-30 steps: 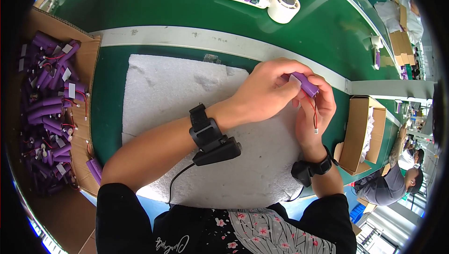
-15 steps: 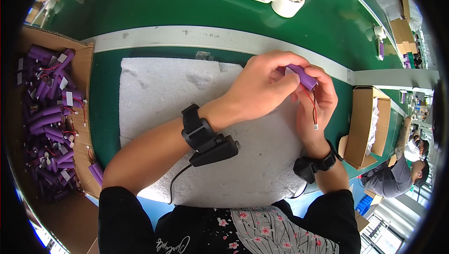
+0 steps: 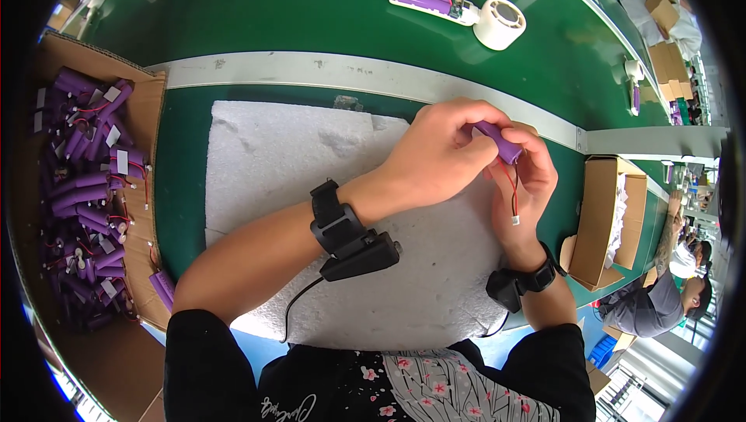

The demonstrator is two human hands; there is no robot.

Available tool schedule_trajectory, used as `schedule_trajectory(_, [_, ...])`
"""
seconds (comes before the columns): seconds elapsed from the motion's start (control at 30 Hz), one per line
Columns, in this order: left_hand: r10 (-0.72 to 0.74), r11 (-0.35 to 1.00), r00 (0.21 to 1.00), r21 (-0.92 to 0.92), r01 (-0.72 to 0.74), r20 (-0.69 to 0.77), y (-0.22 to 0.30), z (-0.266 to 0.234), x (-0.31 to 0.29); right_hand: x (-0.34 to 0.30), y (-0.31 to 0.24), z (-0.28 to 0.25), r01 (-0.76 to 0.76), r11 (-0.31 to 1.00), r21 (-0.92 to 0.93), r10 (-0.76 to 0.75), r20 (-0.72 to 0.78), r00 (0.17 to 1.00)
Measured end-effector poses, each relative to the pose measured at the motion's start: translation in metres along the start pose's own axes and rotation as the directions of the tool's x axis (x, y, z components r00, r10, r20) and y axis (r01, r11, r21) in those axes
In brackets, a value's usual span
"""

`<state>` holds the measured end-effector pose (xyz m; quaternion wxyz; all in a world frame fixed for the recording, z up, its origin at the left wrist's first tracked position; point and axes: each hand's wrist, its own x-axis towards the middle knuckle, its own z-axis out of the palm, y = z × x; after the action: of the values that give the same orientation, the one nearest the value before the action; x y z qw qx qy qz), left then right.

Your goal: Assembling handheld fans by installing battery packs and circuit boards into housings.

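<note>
Between my two hands is a purple battery pack (image 3: 500, 142), held above the right part of a white foam sheet (image 3: 311, 150). Red and black wires hang from its near end, tipped with a small white connector (image 3: 515, 220). My left hand (image 3: 443, 150) is closed on the pack, thumb on top and fingers curled over its far side. My right hand (image 3: 532, 173) grips it from the right with bent fingers. The fingers cover part of the pack.
A cardboard box (image 3: 148, 165) of purple battery packs stands at the left, with another pack (image 3: 162, 288) beside it. Beyond a metal rail (image 3: 295, 70), a white handheld fan (image 3: 499, 24) lies opened on green surface. At right is a smaller cardboard box (image 3: 598, 224); a co-worker (image 3: 653, 305) sits beyond.
The white patch seen on the pack by my left thumb is no longer visible. The whole view has shifted slightly, and both hands keep hold of the pack.
</note>
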<state>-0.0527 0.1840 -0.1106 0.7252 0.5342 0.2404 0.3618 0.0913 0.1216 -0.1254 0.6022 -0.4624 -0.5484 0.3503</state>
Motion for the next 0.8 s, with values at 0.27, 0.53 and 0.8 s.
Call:
schedule_trajectory(0.27, [0.019, 0.992, 1.0, 0.129, -0.017, -0.016, -0.003, -0.003, 0.0, -0.001, 0.0, 0.001, 0.058, 0.998, -0.007, -0.058, 0.057, 0.997])
schedule_trajectory(0.53, [0.031, 0.997, 0.999, 0.077, -0.031, 0.009, 0.0, -0.002, 0.004, 0.003, -0.004, -0.004, 0.083, 0.994, -0.065, -0.076, 0.104, 0.992])
schedule_trajectory(0.8, [0.037, 0.988, 0.999, 0.147, -0.038, 0.014, 0.004, -0.003, -0.003, -0.001, -0.001, 0.004, 0.091, 0.996, -0.021, -0.089, 0.089, 0.992])
